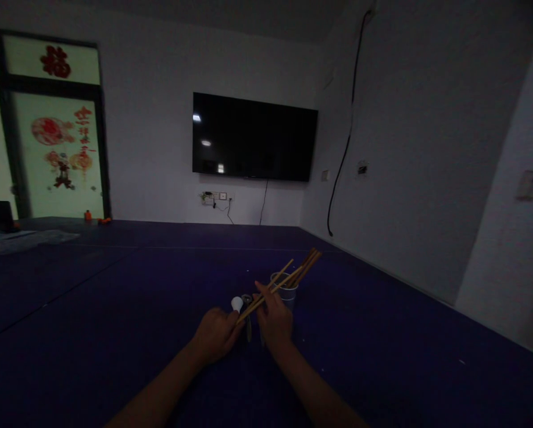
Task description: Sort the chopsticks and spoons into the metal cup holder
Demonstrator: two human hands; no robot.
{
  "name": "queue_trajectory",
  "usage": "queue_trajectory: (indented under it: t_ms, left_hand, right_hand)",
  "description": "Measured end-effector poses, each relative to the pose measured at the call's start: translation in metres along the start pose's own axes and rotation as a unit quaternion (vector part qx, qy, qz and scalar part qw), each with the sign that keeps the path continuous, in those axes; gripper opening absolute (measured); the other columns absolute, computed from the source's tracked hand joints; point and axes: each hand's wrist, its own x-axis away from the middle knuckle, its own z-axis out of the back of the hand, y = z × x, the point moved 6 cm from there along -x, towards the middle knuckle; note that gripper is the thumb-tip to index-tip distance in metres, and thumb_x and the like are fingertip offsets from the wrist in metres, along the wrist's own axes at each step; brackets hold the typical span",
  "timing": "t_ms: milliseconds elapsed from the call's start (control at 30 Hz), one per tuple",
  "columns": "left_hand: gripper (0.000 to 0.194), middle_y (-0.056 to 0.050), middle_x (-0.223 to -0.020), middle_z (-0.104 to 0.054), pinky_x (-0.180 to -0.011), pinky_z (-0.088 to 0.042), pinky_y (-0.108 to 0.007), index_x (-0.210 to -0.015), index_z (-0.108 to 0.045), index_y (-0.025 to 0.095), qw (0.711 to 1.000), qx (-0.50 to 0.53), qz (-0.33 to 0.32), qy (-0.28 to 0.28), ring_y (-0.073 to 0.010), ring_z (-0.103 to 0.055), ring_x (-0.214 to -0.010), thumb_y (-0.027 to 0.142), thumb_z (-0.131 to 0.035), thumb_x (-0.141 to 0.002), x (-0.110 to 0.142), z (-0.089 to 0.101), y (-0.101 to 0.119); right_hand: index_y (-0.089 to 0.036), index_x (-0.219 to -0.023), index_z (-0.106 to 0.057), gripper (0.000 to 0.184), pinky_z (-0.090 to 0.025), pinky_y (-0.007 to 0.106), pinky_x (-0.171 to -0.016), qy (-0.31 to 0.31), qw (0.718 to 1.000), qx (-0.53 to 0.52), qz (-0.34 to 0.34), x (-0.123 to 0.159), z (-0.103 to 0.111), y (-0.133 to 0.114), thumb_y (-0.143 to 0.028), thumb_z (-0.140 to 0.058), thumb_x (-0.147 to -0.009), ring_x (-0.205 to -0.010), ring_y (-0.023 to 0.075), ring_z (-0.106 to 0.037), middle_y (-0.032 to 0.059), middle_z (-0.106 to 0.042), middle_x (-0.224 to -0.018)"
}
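One broad dark-blue surface (382, 351) spreads before me, and one black television (254, 137) hangs on the wall beyond it. Two bare forearms reach in from the near edge, slanting toward each other. The left hand (217, 334) is curled, thumb uppermost, pinching the near ends of at least two pale chopsticks (250, 311); the right hand (275, 318) has its fingers bent around them farther along, forefinger lifted toward the upper left. The sticks tilt up and away to the right, across the rim of one cup (288, 301), where several darker chopsticks (308, 266) lean; I can't count those exactly. One white spoon (237, 304) shows just beside the left fingers, though I can't tell whether they grip it.
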Motion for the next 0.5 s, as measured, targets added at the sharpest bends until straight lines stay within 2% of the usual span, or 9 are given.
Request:
queue_trajectory:
  t_ms: [100,267,367,500]
  left_hand:
    - [0.036,-0.005,-0.064,-0.061,-0.063,-0.042,-0.029,-0.08,-0.053,0.018,0.999,0.014,-0.031,0.019,-0.0155,-0.055,-0.058,0.037,-0.025,-0.092,0.002,0.003,0.003]
    - [0.035,-0.006,-0.071,-0.064,-0.065,-0.042,-0.03,-0.088,-0.054,0.018,0.999,0.026,-0.024,0.039,-0.0168,-0.057,-0.064,0.045,-0.032,-0.089,0.004,0.004,0.002]
    - [0.034,-0.005,-0.07,-0.064,-0.064,-0.041,-0.03,-0.085,-0.054,0.018,1.0,0.016,-0.01,0.013,-0.0163,-0.058,-0.062,0.042,-0.03,-0.091,0.002,0.0,0.0]
    - [0.035,-0.005,-0.065,-0.063,-0.06,-0.039,-0.029,-0.081,-0.054,0.018,1.0,0.012,0.013,-0.022,-0.0167,-0.057,-0.059,0.039,-0.028,-0.092,0.0,-0.007,-0.004]
  right_hand:
    - [-0.023,-0.108,-0.063,0.029,-0.047,0.028,-0.067,0.007,1.0,-0.008,-0.012,-0.003,0.004,0.005,-0.032,-0.044,-0.088,-0.08,0.0201,-0.062,0.0077,-0.065,-0.096]
    - [-0.021,-0.119,-0.056,0.038,-0.046,0.029,-0.069,0.054,0.996,-0.061,-0.046,-0.011,0.02,0.015,-0.036,-0.034,-0.092,-0.085,0.02,-0.061,0.0081,-0.065,-0.097]
    - [-0.02,-0.123,-0.052,0.042,-0.046,0.029,-0.071,0.105,0.988,-0.094,-0.066,-0.014,0.031,0.021,-0.04,-0.031,-0.093,-0.086,0.019,-0.06,0.0078,-0.063,-0.098]
    - [-0.02,-0.118,-0.055,0.043,-0.045,0.03,-0.07,0.184,0.973,-0.09,-0.103,-0.016,0.049,0.028,-0.044,-0.031,-0.092,-0.08,0.0177,-0.057,0.0076,-0.056,-0.097]
